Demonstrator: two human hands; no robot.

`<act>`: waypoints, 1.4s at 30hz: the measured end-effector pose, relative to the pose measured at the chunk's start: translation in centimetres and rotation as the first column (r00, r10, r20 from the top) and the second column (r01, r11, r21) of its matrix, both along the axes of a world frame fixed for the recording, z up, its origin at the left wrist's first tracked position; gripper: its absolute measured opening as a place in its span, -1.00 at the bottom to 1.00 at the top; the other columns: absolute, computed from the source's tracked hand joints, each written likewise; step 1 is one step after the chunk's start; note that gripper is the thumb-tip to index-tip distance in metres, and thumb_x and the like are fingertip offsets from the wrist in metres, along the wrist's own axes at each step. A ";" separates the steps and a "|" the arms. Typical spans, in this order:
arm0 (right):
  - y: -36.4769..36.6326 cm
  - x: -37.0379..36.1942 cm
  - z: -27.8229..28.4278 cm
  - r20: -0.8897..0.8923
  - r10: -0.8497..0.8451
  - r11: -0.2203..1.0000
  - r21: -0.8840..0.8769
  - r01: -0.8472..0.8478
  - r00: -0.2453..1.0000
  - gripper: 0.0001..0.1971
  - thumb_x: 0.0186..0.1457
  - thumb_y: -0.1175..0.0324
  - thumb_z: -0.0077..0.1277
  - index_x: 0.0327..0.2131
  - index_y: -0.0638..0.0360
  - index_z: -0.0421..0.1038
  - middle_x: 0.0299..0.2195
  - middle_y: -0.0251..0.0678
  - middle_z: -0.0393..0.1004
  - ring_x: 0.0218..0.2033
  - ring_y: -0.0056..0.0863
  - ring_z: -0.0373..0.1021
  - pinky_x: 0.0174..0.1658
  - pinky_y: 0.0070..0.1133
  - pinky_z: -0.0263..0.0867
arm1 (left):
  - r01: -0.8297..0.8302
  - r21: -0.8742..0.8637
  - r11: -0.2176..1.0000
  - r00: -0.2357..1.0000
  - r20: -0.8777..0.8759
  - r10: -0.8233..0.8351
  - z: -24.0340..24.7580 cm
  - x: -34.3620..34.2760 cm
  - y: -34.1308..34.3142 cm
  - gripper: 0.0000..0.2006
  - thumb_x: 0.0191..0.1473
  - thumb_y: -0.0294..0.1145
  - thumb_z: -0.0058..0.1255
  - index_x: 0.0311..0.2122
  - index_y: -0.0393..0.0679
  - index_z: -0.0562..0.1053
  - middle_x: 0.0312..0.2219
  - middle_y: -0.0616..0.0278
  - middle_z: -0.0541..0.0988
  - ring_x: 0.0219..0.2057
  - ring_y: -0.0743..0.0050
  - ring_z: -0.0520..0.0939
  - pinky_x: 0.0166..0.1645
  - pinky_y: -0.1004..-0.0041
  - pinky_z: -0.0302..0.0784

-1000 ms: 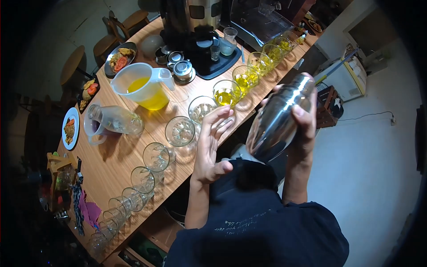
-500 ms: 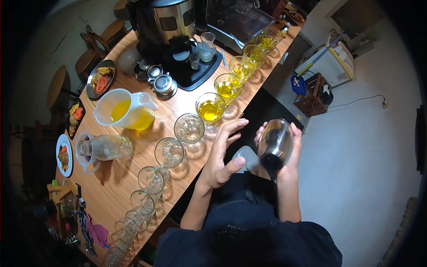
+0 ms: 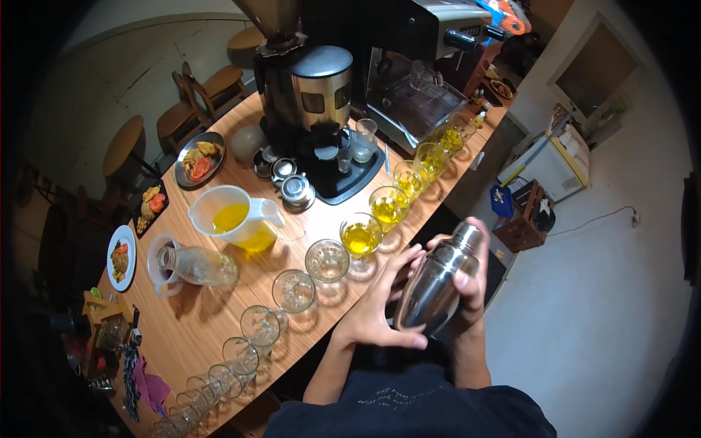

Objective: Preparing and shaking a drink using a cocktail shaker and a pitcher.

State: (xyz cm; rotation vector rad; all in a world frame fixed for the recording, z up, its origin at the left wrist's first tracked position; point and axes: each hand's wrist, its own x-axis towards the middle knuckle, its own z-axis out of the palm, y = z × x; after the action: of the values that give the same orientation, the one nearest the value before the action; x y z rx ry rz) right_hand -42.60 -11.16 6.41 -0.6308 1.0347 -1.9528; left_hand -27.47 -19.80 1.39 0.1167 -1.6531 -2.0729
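A shiny metal cocktail shaker with its cap on is held up, tilted, in front of my body, past the table's near edge. My right hand grips it from the right, thumb across its body and a finger up by the cap. My left hand curves round its left side, fingers partly behind it and thumb at its lower end. A row of drinking glasses runs along the table edge beside my left hand. The closest are an empty glass and a glass of yellow liquid.
On the wooden table stand a plastic jug of yellow liquid, a glass bottle lying tilted against a clear jug, and metal drip filters. Behind are a coffee grinder and an espresso machine. Plates of food line the left.
The shaker has turned so its cap points up and away. My left hand, spread apart from it before, now curves against it. The view has shifted, showing more of the machines.
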 end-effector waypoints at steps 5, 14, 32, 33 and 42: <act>0.2 -1.6 -2.7 -0.181 0.057 0.989 0.141 -0.032 0.982 0.01 -0.19 0.27 0.37 0.30 0.04 -0.06 -0.04 -0.17 0.38 -0.04 -0.34 0.44 0.07 -0.40 0.40 | -0.037 -0.197 0.980 0.999 -0.025 0.033 0.0 -2.2 -0.1 0.36 -0.35 -0.13 0.58 0.44 -0.26 -0.15 0.35 -0.12 0.09 0.39 0.01 0.12 0.43 0.20 0.03; -4.4 -8.7 -2.8 -0.671 0.186 0.887 -0.200 -0.417 0.718 -0.04 -0.22 0.28 0.46 0.19 0.10 0.00 0.02 0.02 0.35 0.03 -0.19 0.35 0.14 -0.23 0.26 | -0.491 -0.313 0.813 0.854 -0.358 0.378 -0.1 -8.7 -1.5 0.13 -0.41 -0.32 0.51 0.36 -0.04 0.14 0.32 -0.48 0.08 0.35 -0.45 0.19 0.35 -0.08 0.17; -27.3 -71.9 -18.0 -0.976 -0.217 0.785 -0.152 0.600 0.036 -0.65 0.31 0.27 -0.02 0.08 0.21 0.43 0.06 -0.07 0.48 0.11 -0.10 0.35 0.20 -0.29 0.19 | -0.974 -0.140 -0.178 -0.120 -0.343 0.932 -6.9 -37.7 1.0 0.11 -0.34 -0.42 0.49 0.25 0.09 -0.09 0.11 -0.20 0.23 -0.07 0.00 0.60 -0.12 0.09 0.74; -28.3 -74.6 -19.2 -0.992 -0.122 0.808 -0.091 0.583 0.013 -0.64 0.29 0.26 0.02 0.10 0.17 0.43 0.08 -0.06 0.47 0.11 -0.06 0.35 0.20 -0.27 0.19 | -0.951 -0.205 -0.231 -0.161 -0.310 0.937 -6.7 -38.2 1.4 0.12 -0.36 -0.42 0.49 0.25 0.08 -0.09 0.12 -0.21 0.23 -0.08 0.02 0.60 -0.12 0.11 0.75; -32.7 -80.2 -23.6 -0.905 0.397 0.735 0.216 0.643 -0.150 -0.36 0.13 -0.29 0.04 0.12 -0.09 0.40 0.02 0.09 0.40 0.07 0.10 0.33 0.11 -0.10 0.27 | -0.839 -0.229 -0.493 -0.409 -0.332 0.850 -4.3 -43.8 3.1 0.23 -0.32 -0.34 0.46 0.35 0.21 -0.22 0.17 -0.20 0.19 -0.08 0.00 0.60 -0.09 0.08 0.70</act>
State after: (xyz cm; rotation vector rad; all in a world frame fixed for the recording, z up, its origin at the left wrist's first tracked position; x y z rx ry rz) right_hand -122.81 -43.82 -17.24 -1.7650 2.7535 -0.4753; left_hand -71.30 -16.69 -2.86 1.0653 -0.9315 -0.1179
